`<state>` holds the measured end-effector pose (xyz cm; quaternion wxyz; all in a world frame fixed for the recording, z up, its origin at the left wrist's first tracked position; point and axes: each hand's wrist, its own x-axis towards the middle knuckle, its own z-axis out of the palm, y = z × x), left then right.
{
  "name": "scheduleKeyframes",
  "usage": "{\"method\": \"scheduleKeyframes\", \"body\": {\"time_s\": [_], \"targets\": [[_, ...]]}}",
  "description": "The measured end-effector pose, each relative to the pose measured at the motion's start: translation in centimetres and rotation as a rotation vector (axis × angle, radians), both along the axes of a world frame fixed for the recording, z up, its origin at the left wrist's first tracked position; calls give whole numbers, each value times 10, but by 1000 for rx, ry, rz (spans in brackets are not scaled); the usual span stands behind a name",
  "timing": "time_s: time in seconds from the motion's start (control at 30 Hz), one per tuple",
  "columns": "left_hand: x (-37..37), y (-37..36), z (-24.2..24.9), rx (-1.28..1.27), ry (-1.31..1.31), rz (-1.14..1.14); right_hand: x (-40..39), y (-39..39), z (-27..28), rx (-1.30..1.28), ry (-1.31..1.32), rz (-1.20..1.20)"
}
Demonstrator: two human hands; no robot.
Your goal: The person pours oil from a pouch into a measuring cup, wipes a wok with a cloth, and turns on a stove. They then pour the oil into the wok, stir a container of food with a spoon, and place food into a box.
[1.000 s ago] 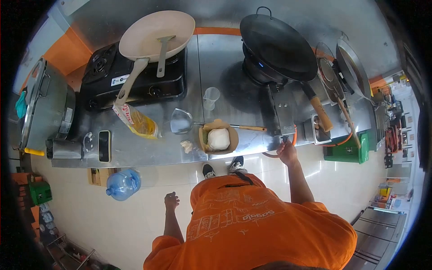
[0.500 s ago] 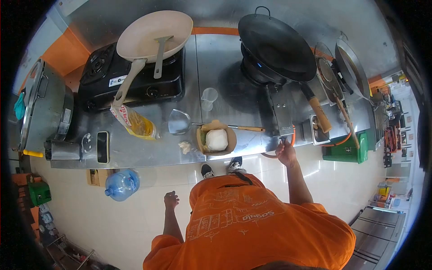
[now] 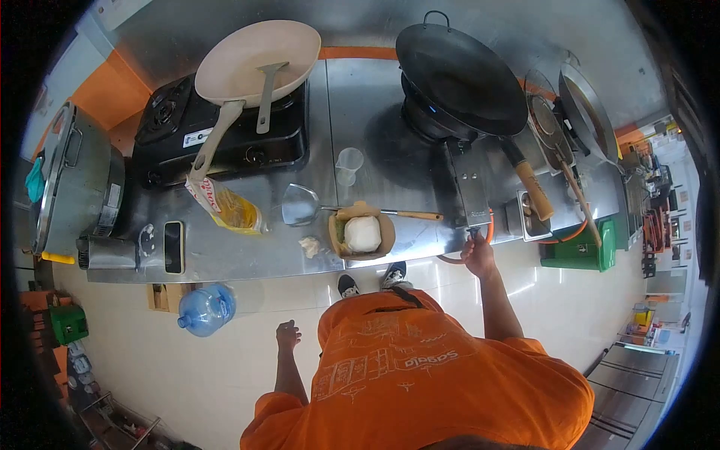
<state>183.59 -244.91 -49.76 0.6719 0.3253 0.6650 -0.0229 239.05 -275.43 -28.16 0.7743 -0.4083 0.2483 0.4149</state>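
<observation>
My right hand (image 3: pixel 478 257) is closed on the small dark knob (image 3: pixel 474 233) at the front of the wok burner's metal panel (image 3: pixel 471 187). Above that panel a black wok (image 3: pixel 459 81) rests on the burner, its wooden handle (image 3: pixel 535 193) angled toward me. A small blue glint, perhaps flame, shows beneath the wok. Down by my side, my left hand (image 3: pixel 288 334) holds nothing, its fingers loosely apart. On the counter's front edge sits a cardboard box (image 3: pixel 339 246) with a white rounded mound (image 3: pixel 363 234). A wok spatula (image 3: pixel 301 205) lies behind the box.
A beige pan (image 3: pixel 232 64) with a turner (image 3: pixel 267 97) sits on a black gas stove (image 3: pixel 225 146). An oil pouch (image 3: pixel 232 210), phone (image 3: pixel 173 246), plastic cups (image 3: pixel 349 160) and large pot (image 3: pixel 71 187) share the counter. Below are a water jug (image 3: pixel 208 309) and green bin (image 3: pixel 589 247).
The blue glint under the wok shows in a different spot, farther right. The view has shifted slightly; both hands keep nearly the same positions.
</observation>
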Motion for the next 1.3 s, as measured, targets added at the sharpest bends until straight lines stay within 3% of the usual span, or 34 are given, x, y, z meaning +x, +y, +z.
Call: {"method": "scheduleKeyframes", "body": {"time_s": [0.1,0.27,0.33,0.37,0.4,0.47,0.53,0.57,0.63,0.67,0.73,0.77,0.87,0.93,1.0,1.17,1.23,1.3], "targets": [[-5,1,-11,25,-26,-71,-3,2,2,-93,-38,4],[10,-1,18,76,61,-24,-14,5,-5,-301,-173,39],[6,1,21,60,34,-24,-44,37,6,-821,-710,-69],[10,0,27,60,57,-15,-54,46,19,-787,-791,35],[12,-2,31,59,80,-7,-66,65,33,-923,-1169,139],[10,-6,24,51,99,-22,-63,90,36,-948,-1468,423],[8,-6,23,49,120,-41,-56,122,52,-1081,-1936,624],[8,-5,24,49,110,-49,-51,129,49,-1080,-1932,614],[4,-4,20,55,99,-40,-42,144,40,-1262,-1920,969],[2,0,18,67,100,-40,-35,150,38,-1255,-1923,956],[-2,5,23,9,-101,-25,-18,152,33,-1094,-1978,1158],[6,0,35,62,-5,-31,-6,155,31,-957,-1931,1301],[1,-1,24,-20,-101,99,-11,168,60,-1059,-1942,1276],[13,-8,36,-26,-141,84,-8,173,71,-1041,-1953,1253],[28,-20,50,144,-72,-56,-9,170,78,-1037,-1958,1233],[40,-31,58,126,-10,-113,-16,146,91,-849,-1967,924],[27,-34,49,64,18,-101,-24,129,96,-824,-1923,817],[-7,-34,8,-18,-59,-99,-36,107,95,-838,-1806,704]]}}
